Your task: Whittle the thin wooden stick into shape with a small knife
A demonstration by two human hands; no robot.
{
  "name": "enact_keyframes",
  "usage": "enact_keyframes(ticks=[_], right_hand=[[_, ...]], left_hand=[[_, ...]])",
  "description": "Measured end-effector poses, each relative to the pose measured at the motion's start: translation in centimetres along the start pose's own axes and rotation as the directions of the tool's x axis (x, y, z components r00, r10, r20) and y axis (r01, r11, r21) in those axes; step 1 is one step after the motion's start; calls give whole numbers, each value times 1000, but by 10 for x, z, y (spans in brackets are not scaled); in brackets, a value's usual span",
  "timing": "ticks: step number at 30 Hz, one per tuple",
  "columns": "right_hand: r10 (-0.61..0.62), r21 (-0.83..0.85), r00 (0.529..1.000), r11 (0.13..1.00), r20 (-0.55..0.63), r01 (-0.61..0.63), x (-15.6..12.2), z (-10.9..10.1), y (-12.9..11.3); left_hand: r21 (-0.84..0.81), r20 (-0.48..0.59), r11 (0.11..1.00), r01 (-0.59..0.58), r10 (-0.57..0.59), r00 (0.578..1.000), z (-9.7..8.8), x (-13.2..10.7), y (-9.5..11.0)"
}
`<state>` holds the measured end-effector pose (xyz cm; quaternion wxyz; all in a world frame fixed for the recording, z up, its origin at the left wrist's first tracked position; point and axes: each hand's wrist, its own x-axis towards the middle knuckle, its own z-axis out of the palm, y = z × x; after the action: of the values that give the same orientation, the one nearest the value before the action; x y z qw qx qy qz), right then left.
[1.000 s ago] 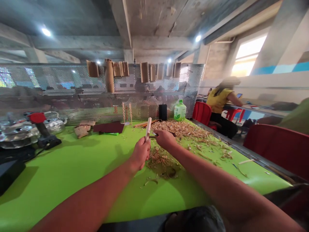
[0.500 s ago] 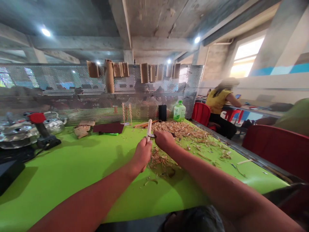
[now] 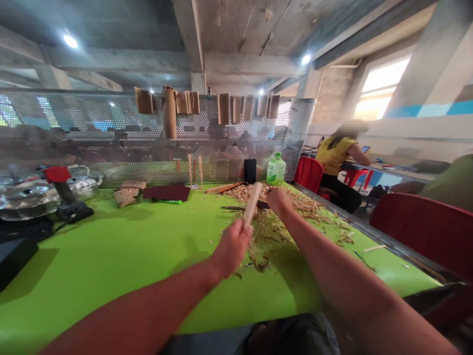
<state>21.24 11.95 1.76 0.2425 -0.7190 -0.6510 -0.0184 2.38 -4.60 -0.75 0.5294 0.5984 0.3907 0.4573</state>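
My left hand [image 3: 232, 246] is closed around the lower end of a pale wooden stick [image 3: 253, 203], which tilts up and to the right. Just right of the stick's top, my right hand [image 3: 280, 201] is closed on a knife [image 3: 267, 188]; only a bit of its metal shows, and the handle is hidden in the fist. Beneath and beyond the hands, wood shavings [image 3: 308, 202] are heaped on the green tabletop [image 3: 121, 256]. A dark, slim tool [image 3: 233, 208] lies on the table behind the stick.
At the back stand a green-tea bottle [image 3: 275, 169], a black box [image 3: 250, 170] and thin twisted sticks [image 3: 200, 171] before a perforated metal screen [image 3: 121, 158]. Metal kettles [image 3: 29, 199] and a red-topped power tool [image 3: 61, 185] are on the left. A person in yellow [image 3: 332, 153] sits at right.
Both hands have moved right. The knife, earlier across the stick, is now beside its upper end. The stick leans further right, and the dark tool behind it has come into view.
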Motion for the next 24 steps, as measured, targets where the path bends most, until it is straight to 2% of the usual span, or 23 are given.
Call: enact_keyframes(ticks=[2,4,7,9,11,13,14,15,16,17,19,21,24], right_hand=[[36,57,999,998,11,-36,-3,8,-10],[-2,136,1000,991,24,-2,-9,17,-23],[-138,291,990,947,-4,133,-20,26,-37],[-182,487,983,855,-38,177,-26,29,-42],[-176,745,984,653,-32,141,-31,28,-46],[-174,934,984,354,30,34,-35,26,-49],[-185,976,981,217,66,-25,-37,24,-51],[-205,990,973,114,103,-81,-39,22,-53],[-228,990,964,52,140,-131,-41,19,-54],[-251,984,952,22,175,-175,-43,17,-55],[-283,970,929,16,238,-243,-46,14,-57],[-298,958,912,32,281,-284,-50,13,-60],[-333,951,892,82,307,-297,-54,15,-64]], left_hand=[[-131,-121,990,51,-67,990,-20,19,-2],[-227,-191,973,34,-78,979,-36,34,-5],[-267,-203,964,5,-61,977,-45,43,-9],[-280,-163,960,31,-79,983,-44,42,-11],[-288,-112,955,75,-112,987,-44,42,-12],[-258,-77,961,99,-122,990,-44,42,-13],[-229,-63,968,103,-120,991,-45,42,-13],[-199,-50,974,107,-119,992,-45,42,-13],[-172,-30,978,116,-123,992,-45,43,-14],[-151,-3,980,127,-129,992,-46,43,-14],[-139,51,980,142,-136,989,-46,43,-15],[-158,75,980,121,-110,991,-45,43,-15],[-182,54,981,66,-57,997,-45,44,-15]])
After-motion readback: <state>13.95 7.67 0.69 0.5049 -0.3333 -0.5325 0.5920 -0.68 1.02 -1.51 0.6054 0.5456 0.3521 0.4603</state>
